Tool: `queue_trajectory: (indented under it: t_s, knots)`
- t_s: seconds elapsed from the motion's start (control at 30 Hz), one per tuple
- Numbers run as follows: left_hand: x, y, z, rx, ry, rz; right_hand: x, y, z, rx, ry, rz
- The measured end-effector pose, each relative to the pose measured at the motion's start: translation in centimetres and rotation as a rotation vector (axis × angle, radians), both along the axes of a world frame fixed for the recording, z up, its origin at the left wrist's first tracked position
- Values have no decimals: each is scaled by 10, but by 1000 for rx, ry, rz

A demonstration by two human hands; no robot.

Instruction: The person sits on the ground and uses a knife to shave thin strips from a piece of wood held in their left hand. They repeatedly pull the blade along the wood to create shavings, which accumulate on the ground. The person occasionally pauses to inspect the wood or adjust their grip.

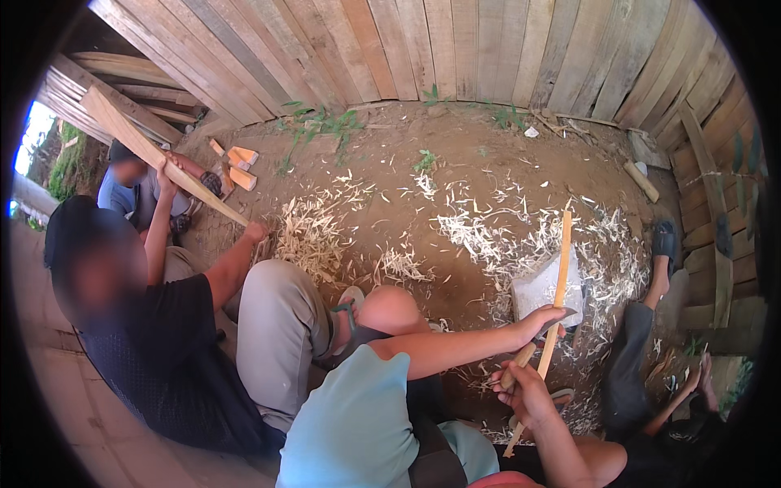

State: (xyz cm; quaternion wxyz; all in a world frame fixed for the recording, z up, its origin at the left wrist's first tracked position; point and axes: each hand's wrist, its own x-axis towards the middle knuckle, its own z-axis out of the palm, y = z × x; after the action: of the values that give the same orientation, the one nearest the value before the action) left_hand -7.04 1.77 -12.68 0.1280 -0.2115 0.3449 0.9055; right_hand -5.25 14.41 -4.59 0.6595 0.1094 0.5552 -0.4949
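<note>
A long, narrow strip of pale wood (pixel 564 252) slants up from near my lap, its far end above a light grey block (pixel 529 294) on the ground. My left hand (pixel 538 324) is closed on the strip around its middle. In my right hand (pixel 527 394) is a knife (pixel 521 365), gripped by its thick wooden handle. The dark blade lies across the strip close to my left fingers, which partly hide it. Curled wood shavings (pixel 480 236) are strewn around the block.
On my left a seated person (pixel 154 325) holds a long wooden board (pixel 154 150) upright at a slant; another person (pixel 134 183) sits beyond. Orange-ended wood blocks (pixel 242 167) lie near them. Someone's leg (pixel 630 358) stretches out at right. A plank fence (pixel 455 53) stands ahead.
</note>
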Motion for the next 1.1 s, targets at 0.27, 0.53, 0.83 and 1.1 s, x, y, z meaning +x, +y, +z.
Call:
queue_trajectory:
  t_s: [0.27, 0.53, 0.83, 1.1]
  knots:
    - [-8, 11, -9, 7, 80, 67, 4, -1, -11, 38, 24, -62]
    - [-2, 19, -13, -2, 90, 35, 7, 7, -18, 40, 42, -47]
    - [12, 20, -8, -78, 129, 4, 21, 8, -29, 91, 81, -28]
    - [9, 22, -11, -141, 214, 10, 22, 3, -32, 72, 80, 3]
